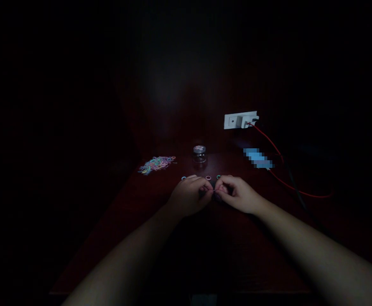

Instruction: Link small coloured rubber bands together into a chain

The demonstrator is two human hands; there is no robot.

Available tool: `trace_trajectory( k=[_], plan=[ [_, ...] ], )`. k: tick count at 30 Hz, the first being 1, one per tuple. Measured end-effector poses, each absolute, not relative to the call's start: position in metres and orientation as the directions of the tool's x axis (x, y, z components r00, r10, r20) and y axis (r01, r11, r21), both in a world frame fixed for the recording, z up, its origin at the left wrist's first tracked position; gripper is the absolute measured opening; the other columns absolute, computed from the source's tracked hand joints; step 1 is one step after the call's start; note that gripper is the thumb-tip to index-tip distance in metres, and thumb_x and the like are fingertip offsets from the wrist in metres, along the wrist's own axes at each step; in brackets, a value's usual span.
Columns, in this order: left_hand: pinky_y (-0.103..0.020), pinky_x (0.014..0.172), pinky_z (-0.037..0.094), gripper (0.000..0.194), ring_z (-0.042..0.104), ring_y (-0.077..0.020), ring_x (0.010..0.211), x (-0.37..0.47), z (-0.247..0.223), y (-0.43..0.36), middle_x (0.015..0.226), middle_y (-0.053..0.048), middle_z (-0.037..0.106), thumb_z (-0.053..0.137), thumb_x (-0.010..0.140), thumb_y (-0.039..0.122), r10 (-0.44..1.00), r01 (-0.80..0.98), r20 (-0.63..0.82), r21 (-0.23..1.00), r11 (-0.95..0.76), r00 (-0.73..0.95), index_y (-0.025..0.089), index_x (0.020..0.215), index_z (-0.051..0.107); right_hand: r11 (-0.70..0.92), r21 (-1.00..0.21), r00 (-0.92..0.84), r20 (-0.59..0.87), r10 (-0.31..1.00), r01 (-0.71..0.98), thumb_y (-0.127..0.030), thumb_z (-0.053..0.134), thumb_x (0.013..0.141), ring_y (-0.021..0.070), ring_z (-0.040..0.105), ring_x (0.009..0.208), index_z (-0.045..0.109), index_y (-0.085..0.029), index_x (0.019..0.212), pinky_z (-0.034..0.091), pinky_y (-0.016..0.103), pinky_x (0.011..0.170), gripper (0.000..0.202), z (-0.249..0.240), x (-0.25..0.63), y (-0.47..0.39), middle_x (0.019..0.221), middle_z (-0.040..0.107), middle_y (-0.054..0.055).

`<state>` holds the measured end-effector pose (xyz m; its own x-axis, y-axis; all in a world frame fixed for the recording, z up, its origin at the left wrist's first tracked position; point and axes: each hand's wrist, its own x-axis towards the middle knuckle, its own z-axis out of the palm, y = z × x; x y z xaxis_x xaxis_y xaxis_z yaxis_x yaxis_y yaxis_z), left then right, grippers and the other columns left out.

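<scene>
The scene is very dark. My left hand and my right hand meet fingertip to fingertip over a dark red table. Both pinch something tiny between them at about the middle; it looks like a small rubber band, but I cannot tell for sure. Just beyond my knuckles lie a few loose small coloured rings. A pile of several coloured rubber bands lies to the far left of my hands.
A small clear jar stands behind my hands. A white wall socket has a plug with a red cable running across the table's right side. A light blue blurred item lies near it.
</scene>
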<state>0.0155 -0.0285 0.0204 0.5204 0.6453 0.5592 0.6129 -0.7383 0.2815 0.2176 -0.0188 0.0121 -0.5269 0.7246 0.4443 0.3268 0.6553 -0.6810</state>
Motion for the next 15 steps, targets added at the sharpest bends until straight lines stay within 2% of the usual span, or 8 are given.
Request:
trace_trajectory(
  k=[15],
  plan=[
    [-0.030,0.073,0.044,0.009,0.057,-0.0152,0.074,0.0142,0.0198,-0.0276,0.077,-0.001,0.064,0.055,0.084,0.024,0.643,0.621,0.567,0.270,-0.736,0.515,0.021,0.081,0.063,0.664,-0.667,-0.533,0.445,0.720,0.339,-0.020,0.056,0.081,0.0098,0.042,0.057,0.055,-0.017,0.076,0.035,0.023,0.055,0.006,0.0119,0.2179,-0.0194,0.062,0.048,-0.003]
  ],
)
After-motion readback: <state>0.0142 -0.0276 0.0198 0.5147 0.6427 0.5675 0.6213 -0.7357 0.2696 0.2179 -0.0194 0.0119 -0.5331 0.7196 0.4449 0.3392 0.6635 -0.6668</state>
